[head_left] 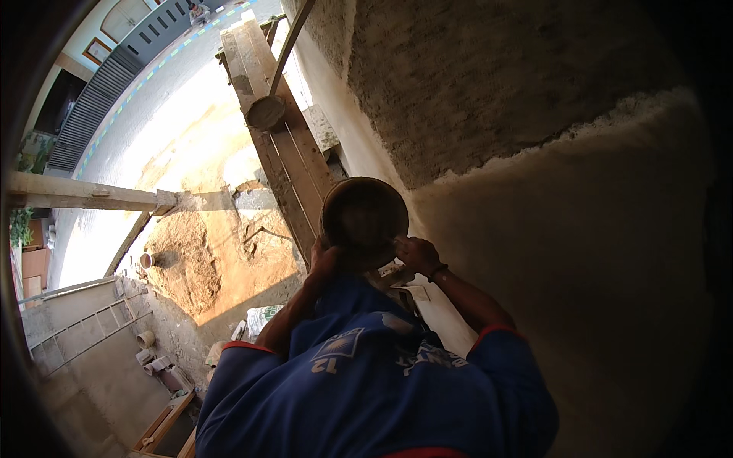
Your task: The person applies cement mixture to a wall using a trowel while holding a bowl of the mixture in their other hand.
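Observation:
In front of my body is a dark round bucket (365, 217), its open mouth facing up. My left hand (324, 258) is closed on the near left part of its rim. At the near right, my right hand (418, 253) grips the rim too, with a dark band around the wrist. The inside of the bucket is in deep shadow, so I cannot tell what it contains. Farther along the scaffold planks (294, 156) stands a second round container (266, 113) with a grey surface inside.
A partly rough plastered wall (489, 99) rises close on my right. Far below on the left lie a sand heap (187, 263), a ladder (84, 333) and several blocks. A timber beam (92, 192) juts in from the left, and a slanting pole (292, 42) crosses the planks' far end.

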Available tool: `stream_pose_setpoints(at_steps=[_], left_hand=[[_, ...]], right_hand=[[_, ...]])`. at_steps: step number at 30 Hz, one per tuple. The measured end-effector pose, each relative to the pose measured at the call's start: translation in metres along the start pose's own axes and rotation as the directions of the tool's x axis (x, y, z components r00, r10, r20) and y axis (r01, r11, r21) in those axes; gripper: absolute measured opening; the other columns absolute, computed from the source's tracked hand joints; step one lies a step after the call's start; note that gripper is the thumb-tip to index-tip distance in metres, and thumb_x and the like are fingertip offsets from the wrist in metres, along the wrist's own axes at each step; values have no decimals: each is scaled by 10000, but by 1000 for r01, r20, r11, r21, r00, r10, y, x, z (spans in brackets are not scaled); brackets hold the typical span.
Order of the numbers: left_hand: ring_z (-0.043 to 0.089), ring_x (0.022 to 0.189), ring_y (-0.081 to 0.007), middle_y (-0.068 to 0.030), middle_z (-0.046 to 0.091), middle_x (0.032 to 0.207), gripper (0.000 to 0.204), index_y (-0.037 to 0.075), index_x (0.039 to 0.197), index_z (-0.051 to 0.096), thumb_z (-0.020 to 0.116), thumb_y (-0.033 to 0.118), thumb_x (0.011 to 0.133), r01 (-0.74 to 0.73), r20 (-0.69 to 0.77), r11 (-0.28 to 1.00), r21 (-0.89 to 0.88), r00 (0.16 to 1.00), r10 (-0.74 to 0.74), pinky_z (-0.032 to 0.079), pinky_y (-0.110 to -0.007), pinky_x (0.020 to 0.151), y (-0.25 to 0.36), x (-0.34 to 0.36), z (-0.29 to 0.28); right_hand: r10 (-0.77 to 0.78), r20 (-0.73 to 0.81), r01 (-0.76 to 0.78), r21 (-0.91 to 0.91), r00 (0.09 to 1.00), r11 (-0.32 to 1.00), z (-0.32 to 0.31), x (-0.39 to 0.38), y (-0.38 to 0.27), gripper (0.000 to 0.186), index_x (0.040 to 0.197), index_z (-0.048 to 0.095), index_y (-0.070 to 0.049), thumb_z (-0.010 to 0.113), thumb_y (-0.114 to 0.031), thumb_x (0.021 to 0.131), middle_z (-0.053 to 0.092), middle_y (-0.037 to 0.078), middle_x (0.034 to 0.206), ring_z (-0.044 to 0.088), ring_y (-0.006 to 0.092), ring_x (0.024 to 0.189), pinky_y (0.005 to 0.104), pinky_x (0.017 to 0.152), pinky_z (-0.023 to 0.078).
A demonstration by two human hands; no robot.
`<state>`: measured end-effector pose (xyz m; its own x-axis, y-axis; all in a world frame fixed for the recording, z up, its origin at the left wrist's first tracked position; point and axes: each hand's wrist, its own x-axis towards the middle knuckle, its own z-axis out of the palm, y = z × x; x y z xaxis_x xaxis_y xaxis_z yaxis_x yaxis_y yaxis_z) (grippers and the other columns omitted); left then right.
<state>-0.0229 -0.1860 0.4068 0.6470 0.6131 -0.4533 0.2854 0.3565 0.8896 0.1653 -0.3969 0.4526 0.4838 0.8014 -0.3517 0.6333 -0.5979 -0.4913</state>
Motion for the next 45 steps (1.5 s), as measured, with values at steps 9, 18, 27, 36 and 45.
stream_pose_setpoints(at_steps=[9,18,27,36,45], left_hand=[[585,612,-156,-64,608,811,538,45,1220,517,584,-2,688,167,55,950,-262,986,-159,502,-298,529,-36,32,6],[577,660,-174,-82,592,844,568,39,1225,501,618,16,670,201,96,969,-144,977,-188,499,-319,542,-96,82,-18],[583,756,-206,-79,586,855,466,29,1159,525,653,94,715,-459,303,814,355,880,365,508,-362,662,-105,93,-61],[598,974,-325,-155,621,974,613,22,1065,578,864,302,601,-673,562,446,590,739,371,418,-433,928,-87,50,-62],[577,953,-287,-109,610,894,680,57,1031,576,837,507,593,-499,454,768,402,837,307,217,-537,1095,-97,54,-53]], right_hand=[[15,-123,9,192,992,981,-153,-50,-33,378,1104,595,-95,661,-286,785,682,165,934,656,378,863,453,773,522],[-116,-239,98,-89,964,991,-426,-152,-161,437,1123,568,-10,719,-234,779,660,197,945,664,333,881,405,770,509],[286,-282,-184,337,916,923,-498,-161,-148,519,1252,554,10,687,-256,828,621,5,780,581,91,716,256,660,486],[273,-821,-386,70,501,920,-541,-220,-187,514,1286,535,2,632,-243,845,514,-38,716,476,49,603,221,530,419],[35,-493,-59,-33,870,998,-395,-149,-82,386,1143,599,13,665,-163,805,667,145,890,656,249,810,341,736,501]])
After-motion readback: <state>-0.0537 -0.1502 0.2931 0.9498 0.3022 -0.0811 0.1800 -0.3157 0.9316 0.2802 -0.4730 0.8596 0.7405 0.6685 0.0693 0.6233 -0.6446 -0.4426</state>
